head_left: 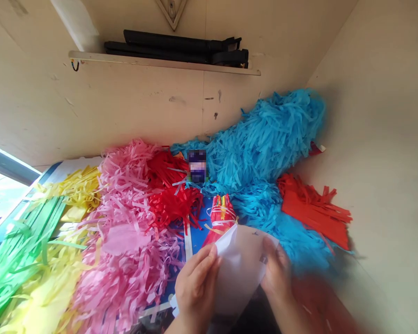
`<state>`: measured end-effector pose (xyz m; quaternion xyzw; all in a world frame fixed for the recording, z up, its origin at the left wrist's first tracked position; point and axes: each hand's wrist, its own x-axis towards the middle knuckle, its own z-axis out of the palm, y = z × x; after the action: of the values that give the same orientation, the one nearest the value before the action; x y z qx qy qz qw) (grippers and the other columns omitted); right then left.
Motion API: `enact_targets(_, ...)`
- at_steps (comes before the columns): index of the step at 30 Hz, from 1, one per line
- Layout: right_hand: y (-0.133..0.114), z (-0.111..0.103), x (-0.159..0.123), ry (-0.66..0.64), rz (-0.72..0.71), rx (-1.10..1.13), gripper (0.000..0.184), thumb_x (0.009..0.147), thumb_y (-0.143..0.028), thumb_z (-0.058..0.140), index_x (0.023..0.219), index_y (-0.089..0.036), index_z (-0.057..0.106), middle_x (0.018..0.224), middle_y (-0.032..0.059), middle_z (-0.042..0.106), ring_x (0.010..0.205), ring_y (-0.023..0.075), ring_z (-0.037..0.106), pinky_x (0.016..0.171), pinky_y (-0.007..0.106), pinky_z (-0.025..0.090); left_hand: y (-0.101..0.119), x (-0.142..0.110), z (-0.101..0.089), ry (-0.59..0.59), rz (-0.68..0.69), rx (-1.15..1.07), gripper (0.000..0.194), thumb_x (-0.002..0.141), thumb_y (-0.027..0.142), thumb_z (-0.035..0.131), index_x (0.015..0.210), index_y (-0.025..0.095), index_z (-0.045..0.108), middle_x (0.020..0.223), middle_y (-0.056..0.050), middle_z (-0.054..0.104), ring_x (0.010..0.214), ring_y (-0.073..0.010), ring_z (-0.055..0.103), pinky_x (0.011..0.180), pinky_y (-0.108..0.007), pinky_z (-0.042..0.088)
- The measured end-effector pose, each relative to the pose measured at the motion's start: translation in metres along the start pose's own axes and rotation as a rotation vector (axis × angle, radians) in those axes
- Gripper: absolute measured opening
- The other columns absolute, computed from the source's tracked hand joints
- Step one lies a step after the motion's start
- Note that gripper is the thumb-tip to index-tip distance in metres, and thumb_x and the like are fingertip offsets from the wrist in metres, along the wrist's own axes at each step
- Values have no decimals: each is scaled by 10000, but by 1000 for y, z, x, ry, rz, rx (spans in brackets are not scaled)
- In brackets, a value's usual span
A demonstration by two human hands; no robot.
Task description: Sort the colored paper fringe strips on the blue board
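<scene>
A thin white sheet (243, 264), slightly see-through, is held up between my two hands near the front of the table. My left hand (199, 283) pinches its left edge between thumb and fingers. On the opposite edge, my right hand (277, 269) grips the sheet, a little blurred. Just behind the sheet lies a tied bundle of red and multicoloured strips (223, 214), bound with pale string. The sheet hides the bundle's lower part.
Fringed pink paper (128, 246), yellow paper (52, 283) and green paper (21, 260) cover the left side. A blue fringed heap (264, 144) leans on the back wall, with red fringes (176, 204) and orange-red paper (315, 211) nearby. A shelf (167, 64) holds black objects.
</scene>
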<state>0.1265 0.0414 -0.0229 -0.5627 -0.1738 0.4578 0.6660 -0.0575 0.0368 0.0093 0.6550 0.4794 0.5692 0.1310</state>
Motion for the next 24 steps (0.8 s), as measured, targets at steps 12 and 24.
enact_targets(12,2,-4,-4,-10,-15,-25,427,776,-581,732,955,-197,682,904,93,758,759,285,701,615,363,559,2,-1,-1,-3,-71,-78,269,800,87,718,1009,253,755,978,-54,779,869,-174,751,793,-244,604)
enact_targets(24,0,-14,-7,18,-124,-305,469,768,-637,704,887,-184,717,857,112,753,861,324,699,730,402,570,6,12,-4,-95,-364,-88,110,791,331,735,805,221,731,799,-36,779,723,-197,744,661,-261,600)
